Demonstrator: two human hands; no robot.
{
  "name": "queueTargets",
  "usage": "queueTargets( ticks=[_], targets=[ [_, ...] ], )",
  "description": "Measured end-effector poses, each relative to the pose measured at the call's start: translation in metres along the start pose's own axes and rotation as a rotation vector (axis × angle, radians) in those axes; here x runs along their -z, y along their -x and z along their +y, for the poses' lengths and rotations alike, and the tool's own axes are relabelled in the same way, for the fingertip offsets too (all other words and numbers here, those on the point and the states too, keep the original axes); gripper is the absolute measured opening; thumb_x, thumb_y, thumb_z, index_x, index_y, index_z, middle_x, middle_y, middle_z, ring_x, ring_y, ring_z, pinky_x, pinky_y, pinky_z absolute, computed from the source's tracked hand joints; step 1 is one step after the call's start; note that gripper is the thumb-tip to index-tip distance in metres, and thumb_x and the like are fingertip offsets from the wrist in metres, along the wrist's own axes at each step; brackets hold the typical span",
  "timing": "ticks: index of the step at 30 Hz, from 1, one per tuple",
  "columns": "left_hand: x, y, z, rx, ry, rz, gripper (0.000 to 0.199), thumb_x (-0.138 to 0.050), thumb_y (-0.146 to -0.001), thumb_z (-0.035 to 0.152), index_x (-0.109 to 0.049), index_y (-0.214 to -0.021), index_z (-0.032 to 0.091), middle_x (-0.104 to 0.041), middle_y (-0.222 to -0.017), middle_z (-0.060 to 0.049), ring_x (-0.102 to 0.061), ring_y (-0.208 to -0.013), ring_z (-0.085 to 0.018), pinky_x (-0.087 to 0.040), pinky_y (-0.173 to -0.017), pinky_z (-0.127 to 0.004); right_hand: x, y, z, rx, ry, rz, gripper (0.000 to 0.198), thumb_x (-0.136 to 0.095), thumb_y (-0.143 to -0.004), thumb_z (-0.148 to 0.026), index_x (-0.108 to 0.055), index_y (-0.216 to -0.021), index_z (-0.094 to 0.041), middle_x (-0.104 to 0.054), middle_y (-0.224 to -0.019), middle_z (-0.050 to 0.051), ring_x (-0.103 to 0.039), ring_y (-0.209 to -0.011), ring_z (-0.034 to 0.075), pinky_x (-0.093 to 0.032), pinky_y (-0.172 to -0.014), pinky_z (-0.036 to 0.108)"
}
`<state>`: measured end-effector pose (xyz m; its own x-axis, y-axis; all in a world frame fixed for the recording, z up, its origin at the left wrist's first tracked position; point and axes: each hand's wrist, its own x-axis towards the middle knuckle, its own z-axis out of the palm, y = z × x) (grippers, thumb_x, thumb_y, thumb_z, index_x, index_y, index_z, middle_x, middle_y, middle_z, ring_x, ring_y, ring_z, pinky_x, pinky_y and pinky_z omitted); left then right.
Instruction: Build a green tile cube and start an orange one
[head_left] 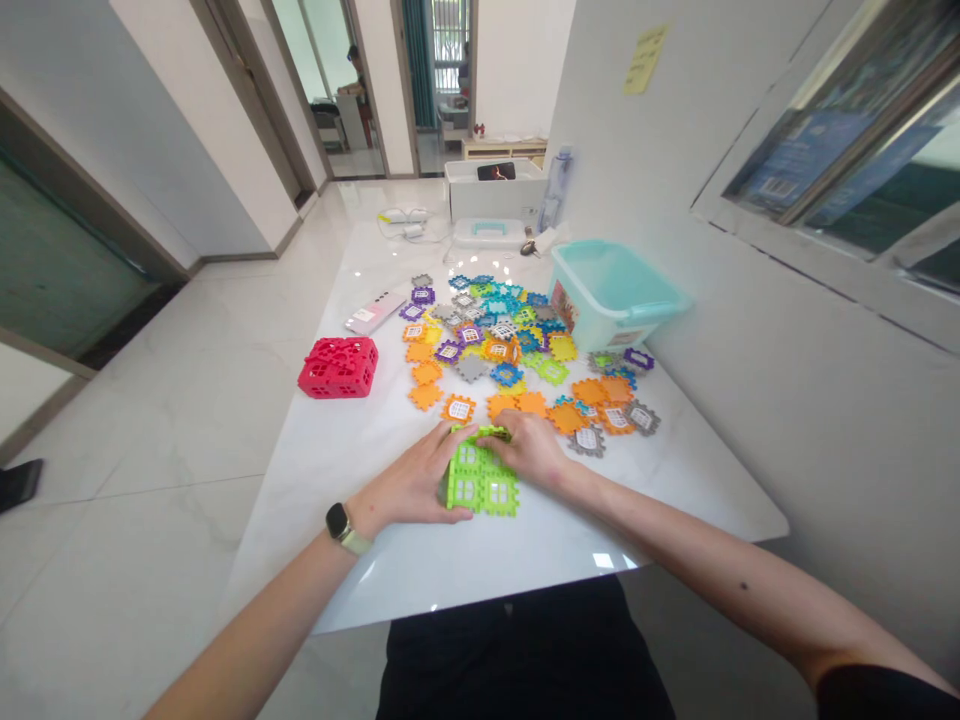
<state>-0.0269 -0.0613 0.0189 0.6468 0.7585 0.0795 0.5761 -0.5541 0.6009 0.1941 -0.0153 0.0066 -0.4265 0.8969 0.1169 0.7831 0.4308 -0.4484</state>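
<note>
Near the front of the white table stands a lime-green structure of interlocking toy panels [482,482], with small window cut-outs in its face. My left hand [420,478] grips its left side, the thumb along the top and the fingers around the side. At the top right edge, my right hand [531,447] pinches the structure, its fingers bent over the back; the fingertips are partly hidden. Just beyond my hands lie loose orange panels [532,404]. To the left sits a red box-shaped build of similar panels [339,367].
Loose panels in several colours, such as a grey one [472,367], cover the table's middle. A turquoise bin [615,290] stands back right against the wall. A pink phone [376,312] lies back left. Behind are a lidded case [489,234] and a white box [495,195].
</note>
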Motion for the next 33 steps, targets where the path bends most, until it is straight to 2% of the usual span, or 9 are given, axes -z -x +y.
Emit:
queueTargets(
  ticks=[8,13,15,17,19,22,26,29,33],
  targets=[
    [-0.003,0.001,-0.005,0.005,-0.016,0.031,0.1,-0.08,-0.065,0.038,-0.023,-0.147,0.023,-0.041,-0.135,-0.013,-0.045,-0.126,-0.032,-0.04,-0.109,-0.048,-0.003,0.002,0.001,0.047,0.017,-0.014,0.032,-0.061,-0.088,-0.047,-0.064,-0.079,-0.017,-0.067,-0.079,0.004,-0.059,-0.07,0.015,-0.033,-0.059,0.024],
    [-0.003,0.002,-0.006,0.023,-0.041,0.039,0.101,-0.081,-0.065,0.042,-0.023,-0.146,0.024,-0.041,-0.137,-0.014,-0.042,-0.13,-0.035,-0.037,-0.11,-0.053,0.024,0.002,0.019,0.124,-0.012,0.109,0.046,-0.059,-0.087,-0.05,-0.058,-0.121,-0.018,-0.069,-0.102,0.008,-0.064,-0.087,0.02,-0.044,-0.074,0.027],
    [-0.004,0.003,-0.007,0.014,-0.04,0.054,0.105,-0.081,-0.065,0.043,-0.018,-0.148,0.024,-0.039,-0.14,-0.015,-0.04,-0.132,-0.035,-0.036,-0.111,-0.054,0.049,-0.002,0.047,0.001,0.033,0.256,0.036,-0.047,-0.095,-0.039,-0.059,-0.121,-0.018,-0.069,-0.106,0.009,-0.064,-0.09,0.02,-0.045,-0.08,0.028],
    [-0.005,0.003,-0.009,-0.007,-0.032,0.08,0.111,-0.081,-0.065,0.044,-0.011,-0.149,0.023,-0.033,-0.144,-0.017,-0.038,-0.134,-0.036,-0.034,-0.113,-0.054,0.076,-0.006,0.084,-0.257,0.173,0.366,0.032,-0.039,-0.096,-0.029,-0.066,-0.107,-0.016,-0.071,-0.103,0.01,-0.064,-0.093,0.022,-0.044,-0.083,0.029],
    [-0.006,0.002,-0.011,-0.022,-0.03,0.103,0.116,-0.08,-0.065,0.047,-0.005,-0.15,0.023,-0.028,-0.148,-0.019,-0.034,-0.137,-0.037,-0.032,-0.113,-0.055,0.098,-0.011,0.116,-0.391,0.276,0.315,0.033,-0.04,-0.092,-0.024,-0.07,-0.101,-0.013,-0.072,-0.102,0.014,-0.065,-0.095,0.025,-0.045,-0.083,0.032],
    [-0.008,0.002,-0.013,-0.024,-0.028,0.114,0.117,-0.079,-0.067,0.049,-0.001,-0.15,0.023,-0.025,-0.15,-0.019,-0.031,-0.139,-0.038,-0.03,-0.114,-0.057,0.11,-0.014,0.142,-0.345,0.291,0.198,0.027,-0.051,-0.083,-0.023,-0.075,-0.094,-0.015,-0.074,-0.099,0.011,-0.066,-0.094,0.025,-0.046,-0.086,0.03],
    [-0.009,0.003,-0.014,-0.027,-0.014,0.101,0.115,-0.079,-0.067,0.046,-0.003,-0.15,0.023,-0.026,-0.15,-0.019,-0.031,-0.14,-0.038,-0.03,-0.115,-0.055,0.102,-0.017,0.146,-0.296,0.297,0.07,0.037,-0.049,-0.079,-0.014,-0.075,-0.105,-0.022,-0.073,-0.113,0.003,-0.065,-0.103,0.02,-0.045,-0.091,0.025],
    [-0.01,0.004,-0.015,-0.022,-0.016,0.097,0.116,-0.08,-0.066,0.047,-0.005,-0.151,0.023,-0.026,-0.151,-0.019,-0.028,-0.141,-0.039,-0.029,-0.115,-0.056,0.105,-0.02,0.151,-0.368,0.359,0.051,0.037,-0.047,-0.081,-0.015,-0.074,-0.106,-0.018,-0.072,-0.114,0.009,-0.064,-0.105,0.024,-0.045,-0.091,0.029],
    [-0.012,0.002,-0.015,-0.009,0.0,0.093,0.121,-0.083,-0.059,0.049,-0.009,-0.151,0.021,-0.03,-0.149,-0.02,-0.031,-0.139,-0.041,-0.03,-0.114,-0.057,0.113,-0.024,0.159,-0.419,0.446,-0.011,0.031,-0.056,-0.081,-0.035,-0.075,-0.095,-0.015,-0.072,-0.106,0.016,-0.063,-0.102,0.033,-0.046,-0.085,0.037]
  ],
)
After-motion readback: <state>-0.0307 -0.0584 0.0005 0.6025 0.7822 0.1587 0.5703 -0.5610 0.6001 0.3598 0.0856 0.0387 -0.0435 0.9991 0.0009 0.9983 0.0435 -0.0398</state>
